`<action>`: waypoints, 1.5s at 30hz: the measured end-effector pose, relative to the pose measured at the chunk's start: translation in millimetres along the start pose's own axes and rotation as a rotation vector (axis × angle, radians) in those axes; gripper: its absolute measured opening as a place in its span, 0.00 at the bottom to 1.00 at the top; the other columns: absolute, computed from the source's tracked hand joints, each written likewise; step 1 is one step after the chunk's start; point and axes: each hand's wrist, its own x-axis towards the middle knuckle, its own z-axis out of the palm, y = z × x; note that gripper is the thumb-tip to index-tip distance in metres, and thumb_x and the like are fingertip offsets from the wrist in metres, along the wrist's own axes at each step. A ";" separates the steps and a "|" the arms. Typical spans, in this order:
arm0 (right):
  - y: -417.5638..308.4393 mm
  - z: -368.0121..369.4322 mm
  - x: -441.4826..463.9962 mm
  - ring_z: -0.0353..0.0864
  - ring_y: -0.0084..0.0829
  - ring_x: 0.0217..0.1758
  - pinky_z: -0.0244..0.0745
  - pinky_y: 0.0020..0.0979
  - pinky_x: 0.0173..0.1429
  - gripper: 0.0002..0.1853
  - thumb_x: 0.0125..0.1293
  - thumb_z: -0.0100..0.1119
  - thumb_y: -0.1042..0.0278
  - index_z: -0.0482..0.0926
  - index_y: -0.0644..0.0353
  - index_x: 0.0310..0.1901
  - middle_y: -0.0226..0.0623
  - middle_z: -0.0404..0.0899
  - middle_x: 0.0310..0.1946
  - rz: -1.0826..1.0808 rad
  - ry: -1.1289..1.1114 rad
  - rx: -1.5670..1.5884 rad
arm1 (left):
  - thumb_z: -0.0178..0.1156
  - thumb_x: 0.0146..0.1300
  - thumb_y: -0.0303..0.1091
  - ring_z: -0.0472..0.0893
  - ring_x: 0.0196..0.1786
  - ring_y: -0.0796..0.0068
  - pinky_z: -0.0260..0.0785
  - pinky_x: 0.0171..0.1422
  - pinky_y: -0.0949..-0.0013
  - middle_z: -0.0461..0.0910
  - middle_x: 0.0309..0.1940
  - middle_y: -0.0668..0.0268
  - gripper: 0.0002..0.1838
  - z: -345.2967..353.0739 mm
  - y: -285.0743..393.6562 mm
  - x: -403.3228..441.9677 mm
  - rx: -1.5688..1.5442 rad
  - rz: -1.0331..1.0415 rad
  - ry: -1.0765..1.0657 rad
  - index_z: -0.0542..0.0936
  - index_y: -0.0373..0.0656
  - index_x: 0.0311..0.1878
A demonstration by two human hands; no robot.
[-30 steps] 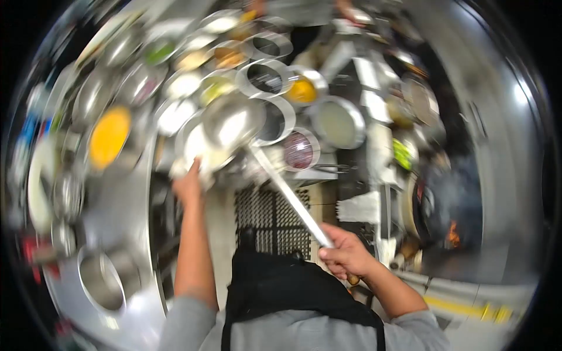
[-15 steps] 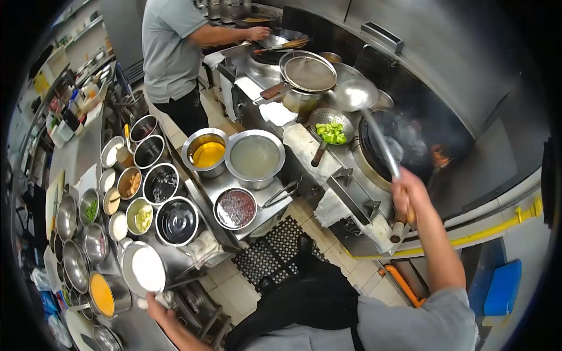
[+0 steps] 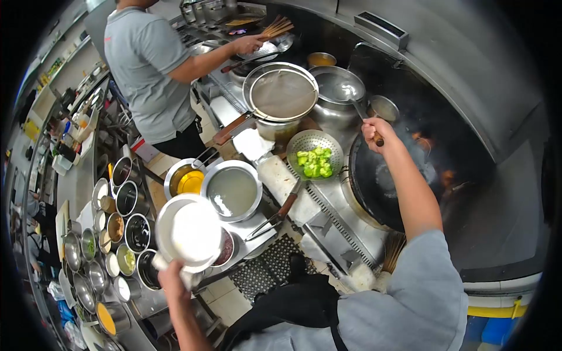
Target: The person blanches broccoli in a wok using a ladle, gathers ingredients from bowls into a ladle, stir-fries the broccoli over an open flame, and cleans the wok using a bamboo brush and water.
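Observation:
My left hand grips a metal pot with white contents, a pale cloth at its rim. The pot is held up in front of the side counter and partly covers a bowl of dark red sauce. Closed around a ladle's handle is my right hand, above the stove. The ladle's bowl is at a pot of clear liquid, apparently dipped in it. Below my right forearm sits a dark wok with steam. Green vegetables lie in a perforated strainer beside the wok.
A co-worker stands at the far stove, one hand holding a bamboo brush. A mesh strainer rests on a pot. Bowls of yellow liquid and cloudy liquid stand mid-counter. Several ingredient containers fill the left.
My left hand has lifted the pot of white contents from the left counter and brought it right. The ladle has moved forward and down to the pot of clear liquid. The co-worker has raised the brush.

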 end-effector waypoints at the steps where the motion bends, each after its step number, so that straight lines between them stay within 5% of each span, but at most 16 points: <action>1: -7.1 -12.3 -22.9 0.59 0.13 0.10 0.58 0.16 0.12 0.12 0.67 0.50 0.69 0.64 0.55 0.25 0.22 0.61 0.13 0.062 -0.057 0.160 | 0.58 0.49 0.28 0.82 0.39 0.65 0.74 0.43 0.66 0.81 0.39 0.55 0.22 39.0 -4.7 10.8 0.056 -0.003 -0.065 0.77 0.23 0.47; 5: 0.7 -9.0 -111.4 0.59 0.12 0.10 0.57 0.16 0.11 0.10 0.68 0.49 0.68 0.64 0.57 0.29 0.22 0.62 0.14 0.117 -0.067 0.164 | 0.61 0.49 0.27 0.83 0.41 0.63 0.75 0.46 0.65 0.81 0.44 0.52 0.23 190.8 -26.5 40.4 0.121 -0.064 -0.323 0.77 0.23 0.48; 7: 11.2 -17.6 -155.5 0.58 0.12 0.09 0.54 0.17 0.08 0.09 0.69 0.49 0.66 0.65 0.56 0.30 0.22 0.63 0.15 0.175 -0.105 0.233 | 0.66 0.46 0.31 0.83 0.38 0.64 0.75 0.41 0.64 0.82 0.40 0.51 0.24 279.8 -52.0 62.6 0.523 -0.067 -0.314 0.78 0.21 0.44; 9: 23.4 9.4 -206.9 0.58 0.12 0.08 0.53 0.18 0.07 0.09 0.69 0.50 0.66 0.65 0.55 0.31 0.22 0.63 0.16 0.135 -0.054 0.193 | 0.67 0.43 0.37 0.78 0.30 0.65 0.72 0.36 0.61 0.81 0.31 0.50 0.23 312.2 -78.9 75.4 0.380 0.030 -0.353 0.78 0.20 0.32; 13: 65.9 -31.0 -242.0 0.58 0.13 0.08 0.52 0.19 0.06 0.04 0.69 0.51 0.66 0.70 0.55 0.39 0.23 0.65 0.18 0.226 -0.163 0.070 | 0.67 0.40 0.38 0.81 0.30 0.60 0.72 0.38 0.60 0.81 0.27 0.49 0.23 387.3 -75.0 53.5 0.559 0.015 -0.401 0.79 0.22 0.30; 14: 69.7 -31.5 -244.6 0.59 0.15 0.09 0.54 0.21 0.07 0.15 0.67 0.53 0.69 0.71 0.55 0.55 0.26 0.67 0.20 0.165 -0.016 0.100 | 0.68 0.40 0.37 0.80 0.34 0.64 0.72 0.37 0.61 0.81 0.32 0.50 0.25 389.2 -81.1 59.9 0.546 0.005 -0.425 0.78 0.19 0.33; 17: 91.7 -6.9 -260.4 0.60 0.15 0.10 0.57 0.22 0.10 0.33 0.63 0.55 0.75 0.60 0.51 0.70 0.28 0.67 0.21 0.057 0.066 -0.256 | 0.68 0.40 0.38 0.81 0.34 0.63 0.72 0.37 0.61 0.82 0.33 0.50 0.26 399.7 -76.1 51.2 0.560 -0.038 -0.450 0.79 0.19 0.34; 23: 78.7 -32.8 -236.1 0.58 0.11 0.08 0.52 0.17 0.07 0.12 0.67 0.51 0.72 0.70 0.48 0.50 0.27 0.66 0.20 0.050 0.083 -0.009 | 0.67 0.40 0.37 0.82 0.32 0.58 0.73 0.39 0.61 0.81 0.27 0.48 0.23 372.7 -83.8 50.7 0.584 0.033 -0.375 0.79 0.21 0.31; 26: 74.6 -32.7 -195.0 0.64 0.17 0.10 0.60 0.24 0.10 0.26 0.65 0.52 0.74 0.66 0.50 0.65 0.31 0.70 0.22 -0.158 0.203 -0.656 | 0.66 0.39 0.37 0.81 0.32 0.59 0.73 0.38 0.60 0.81 0.28 0.48 0.24 327.3 -80.1 50.9 0.501 0.013 -0.386 0.78 0.21 0.33; 30: 97.5 -34.3 -152.8 0.65 0.18 0.12 0.60 0.23 0.12 0.24 0.67 0.51 0.73 0.65 0.52 0.65 0.31 0.71 0.23 -0.742 0.465 -1.543 | 0.62 0.45 0.28 0.82 0.34 0.68 0.74 0.41 0.66 0.83 0.33 0.55 0.17 222.3 -30.2 8.4 0.311 0.049 -0.416 0.80 0.26 0.38; 32: 122.1 -22.0 -163.6 0.66 0.19 0.14 0.60 0.22 0.13 0.24 0.67 0.50 0.72 0.65 0.53 0.65 0.31 0.72 0.24 -0.783 0.423 -1.379 | 0.60 0.47 0.24 0.83 0.37 0.70 0.75 0.44 0.67 0.83 0.36 0.58 0.16 152.1 -13.8 -9.9 0.188 0.061 -0.381 0.80 0.28 0.41; 36: 201.8 -27.3 -218.8 0.62 0.18 0.12 0.58 0.21 0.09 0.17 0.74 0.40 0.68 0.63 0.50 0.63 0.29 0.68 0.22 -0.309 0.222 -0.153 | 0.62 0.46 0.27 0.81 0.38 0.73 0.73 0.46 0.69 0.83 0.36 0.60 0.18 -22.4 -13.1 -36.8 0.196 0.043 -0.207 0.80 0.30 0.43; 38: 255.3 -0.4 -272.9 0.56 0.18 0.07 0.57 0.22 0.07 0.13 0.75 0.36 0.65 0.64 0.59 0.55 0.28 0.62 0.15 -0.137 -0.200 0.114 | 0.64 0.44 0.30 0.80 0.37 0.74 0.73 0.45 0.70 0.83 0.34 0.61 0.18 -107.7 -8.0 -55.6 0.206 -0.005 -0.090 0.81 0.31 0.41; 40: 306.0 35.1 -321.6 0.53 0.17 0.05 0.58 0.23 0.06 0.15 0.75 0.35 0.63 0.64 0.65 0.53 0.27 0.58 0.12 -0.038 -0.325 0.213 | 0.63 0.44 0.29 0.80 0.37 0.73 0.73 0.44 0.69 0.83 0.33 0.61 0.18 -176.2 -0.4 -73.6 0.317 -0.003 0.071 0.81 0.31 0.41; 44: 385.4 66.5 -356.8 0.56 0.15 0.08 0.62 0.23 0.08 0.34 0.72 0.37 0.71 0.36 0.48 0.74 0.32 0.60 0.23 0.196 -0.611 0.060 | 0.64 0.43 0.30 0.82 0.34 0.70 0.74 0.40 0.68 0.83 0.33 0.59 0.18 -305.8 -38.4 -68.6 0.193 0.031 0.293 0.81 0.30 0.40; 45: 400.7 82.8 -364.0 0.55 0.15 0.08 0.63 0.23 0.09 0.33 0.70 0.38 0.74 0.39 0.50 0.74 0.31 0.58 0.21 0.252 -0.623 0.018 | 0.64 0.42 0.29 0.82 0.34 0.70 0.74 0.40 0.68 0.83 0.33 0.58 0.19 -330.5 -38.0 -68.2 0.237 0.032 0.352 0.81 0.30 0.40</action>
